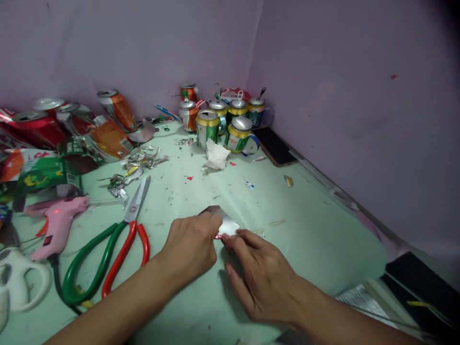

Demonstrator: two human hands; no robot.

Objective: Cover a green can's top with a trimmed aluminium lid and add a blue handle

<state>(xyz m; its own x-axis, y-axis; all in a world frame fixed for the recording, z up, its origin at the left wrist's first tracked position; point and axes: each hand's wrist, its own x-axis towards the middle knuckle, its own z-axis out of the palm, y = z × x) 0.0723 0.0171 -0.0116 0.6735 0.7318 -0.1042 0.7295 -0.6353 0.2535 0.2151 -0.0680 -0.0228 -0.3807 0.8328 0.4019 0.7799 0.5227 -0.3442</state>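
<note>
A small piece of cut can sheet metal (229,226), silvery with a red strip along its near edge, lies on the pale green tabletop (323,215). My left hand (196,239) is closed over its left side, fingers curled, and covers part of it. At the near right edge, my right hand (258,273) pinches the red strip with thumb and fingertips. Left of my hands rest scissors (131,215) with one green and one red handle, blades pointing away from me. Beyond them lies a pink glue gun (59,225) with a lit red light.
Cut and crushed cans (39,129) crowd the back left beside curled metal scraps (140,165). Several upright cans (207,127) stand in the far corner near a crumpled white tissue (216,154) and a phone (275,146). White-handled scissors (25,280) lie at the left edge.
</note>
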